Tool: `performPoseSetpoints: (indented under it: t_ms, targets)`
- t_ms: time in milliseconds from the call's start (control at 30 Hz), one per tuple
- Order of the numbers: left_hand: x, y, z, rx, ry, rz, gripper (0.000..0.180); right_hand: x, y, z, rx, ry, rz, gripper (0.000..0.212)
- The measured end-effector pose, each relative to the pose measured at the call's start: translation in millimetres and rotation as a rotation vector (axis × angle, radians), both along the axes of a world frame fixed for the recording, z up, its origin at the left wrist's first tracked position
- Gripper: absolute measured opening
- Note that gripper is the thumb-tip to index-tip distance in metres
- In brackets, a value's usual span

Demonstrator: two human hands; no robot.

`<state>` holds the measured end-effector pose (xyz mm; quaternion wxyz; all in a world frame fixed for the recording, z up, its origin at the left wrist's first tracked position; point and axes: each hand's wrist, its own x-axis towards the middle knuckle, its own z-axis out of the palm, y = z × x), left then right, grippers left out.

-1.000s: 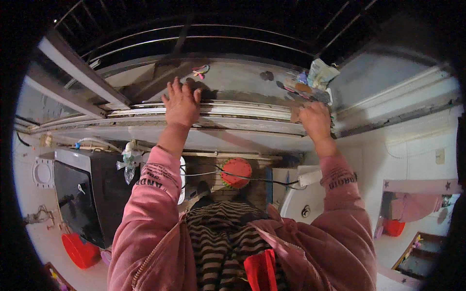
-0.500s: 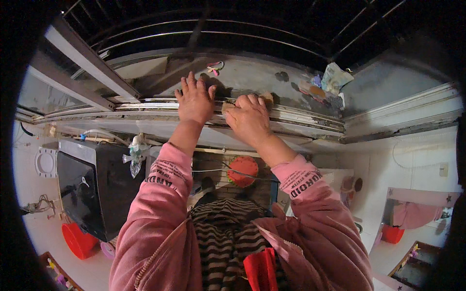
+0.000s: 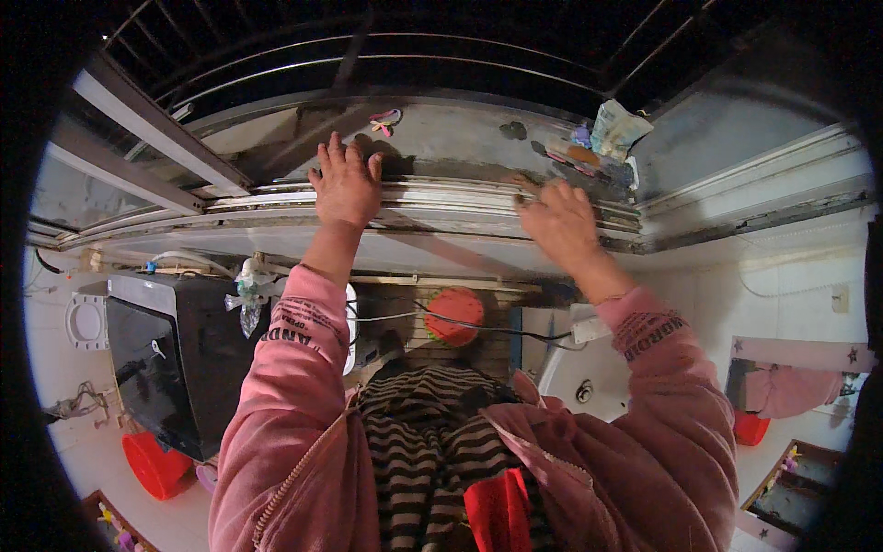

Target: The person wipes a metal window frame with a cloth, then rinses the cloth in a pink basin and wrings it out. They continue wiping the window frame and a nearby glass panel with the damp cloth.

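My left hand (image 3: 348,187) lies spread on the window track (image 3: 451,195), with its fingertips reaching onto the grey outer ledge (image 3: 451,138). My right hand (image 3: 559,221) is farther right along the same track, fingers bent and pressed down. A small tan, cloth-like piece (image 3: 523,183) pokes out beside those fingers; most of it is hidden under the hand. Just beyond my left fingers lies a small pink and yellow item with a loop (image 3: 384,122).
A crumpled plastic bag (image 3: 618,132) and small bits sit at the ledge's right end. Sliding window frames (image 3: 166,120) stand at left. Below are a black boxy appliance (image 3: 170,363), a red round stool-like top (image 3: 453,316), a white sink (image 3: 589,375) and a hanging cable (image 3: 497,329).
My right hand has slid right along the track with the tan piece. My left hand stays spread on the track. The sink has come into sight under my right arm.
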<state>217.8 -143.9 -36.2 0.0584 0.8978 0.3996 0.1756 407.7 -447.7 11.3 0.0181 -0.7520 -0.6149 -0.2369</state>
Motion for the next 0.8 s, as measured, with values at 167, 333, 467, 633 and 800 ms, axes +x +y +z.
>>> performPoseSetpoints:
  t_ms: [167, 333, 467, 633, 800]
  targets:
    - [0, 1, -4, 0.016, -0.008, -0.004, 0.056, 50, -65, 13, -0.112, -0.054, -0.037, 0.018]
    - [4, 3, -7, 0.040, 0.009, -0.012, 0.056, 72, -88, 16, -0.083, -0.043, -0.051, 0.018]
    - [-2, 2, -7, 0.069, -0.039, -0.004, 0.056, 66, -78, 23, -0.157, 0.010, -0.206, 0.021]
    - [1, -6, 1, 0.127, -0.134, -0.058, 0.053, 73, -44, 15, -0.112, 0.044, -0.238, 0.023]
    - [-40, -17, 15, 0.045, -0.390, -0.286, 0.047, 0, 60, 35, 0.253, 0.435, -0.020, 0.028]
